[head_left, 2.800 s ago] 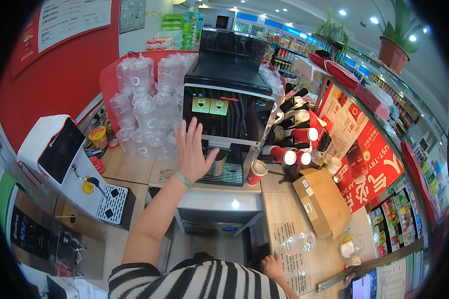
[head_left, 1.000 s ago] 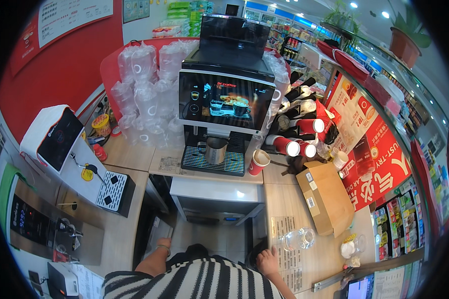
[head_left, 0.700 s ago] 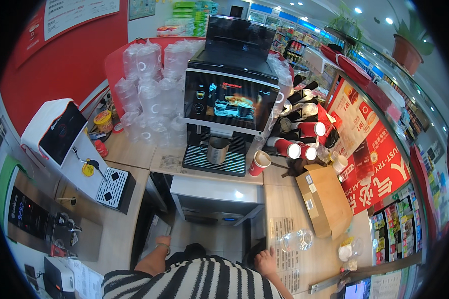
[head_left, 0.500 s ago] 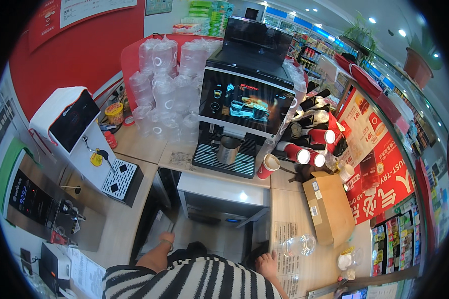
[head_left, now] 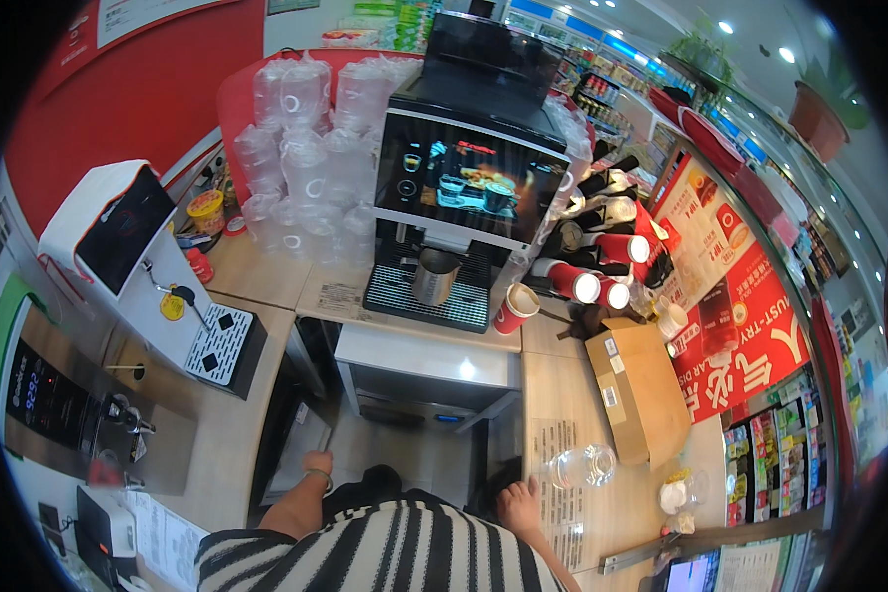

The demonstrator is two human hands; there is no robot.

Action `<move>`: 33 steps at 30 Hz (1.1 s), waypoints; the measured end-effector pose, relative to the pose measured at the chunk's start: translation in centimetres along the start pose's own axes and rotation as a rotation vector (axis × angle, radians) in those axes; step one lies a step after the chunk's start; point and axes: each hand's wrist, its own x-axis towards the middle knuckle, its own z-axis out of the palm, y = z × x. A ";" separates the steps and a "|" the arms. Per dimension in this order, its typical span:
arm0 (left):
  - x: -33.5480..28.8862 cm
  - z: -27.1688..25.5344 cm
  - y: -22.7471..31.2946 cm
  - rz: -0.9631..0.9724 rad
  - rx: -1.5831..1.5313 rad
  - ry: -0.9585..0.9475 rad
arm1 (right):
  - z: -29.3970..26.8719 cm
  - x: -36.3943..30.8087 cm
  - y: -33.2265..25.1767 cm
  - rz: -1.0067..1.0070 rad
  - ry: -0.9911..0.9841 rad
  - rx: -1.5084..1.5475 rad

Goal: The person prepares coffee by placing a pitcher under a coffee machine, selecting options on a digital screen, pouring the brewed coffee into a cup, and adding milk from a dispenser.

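Down at the left, my left hand is at the edge of a light grey panel below the left counter. Its fingers look curled round that edge, though they are partly hidden. My right hand lies on the edge of the right counter, fingers spread and holding nothing. A clear plastic round lid or bowl lies just beyond it on a printed sheet. Ahead stands a black coffee machine with a lit screen. A steel pitcher sits on its drip tray.
A red paper cup stands right of the machine. Stacks of clear plastic cups rise at its left. A white dispenser occupies the left counter. An open cardboard box is on the right counter. Below the machine is a white-topped cabinet.
The view has tilted slightly, so the counters and machine appear a little higher and further left. My left hand stays by the grey panel and my right hand on the counter edge.
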 end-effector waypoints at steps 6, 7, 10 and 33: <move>0.3 0.5 -1.4 0.329 0.339 -0.083 | -0.3 0.2 -0.1 0.028 -0.070 -0.019; 0.4 0.7 -1.9 0.340 0.345 -0.085 | -0.4 0.4 -0.1 0.030 -0.068 -0.012; 0.3 0.9 -1.8 0.421 0.389 -0.067 | -0.5 0.1 -0.1 0.048 -0.063 -0.016; -1.4 0.3 0.9 0.060 -0.060 0.006 | -0.4 0.5 0.0 0.034 -0.035 -0.020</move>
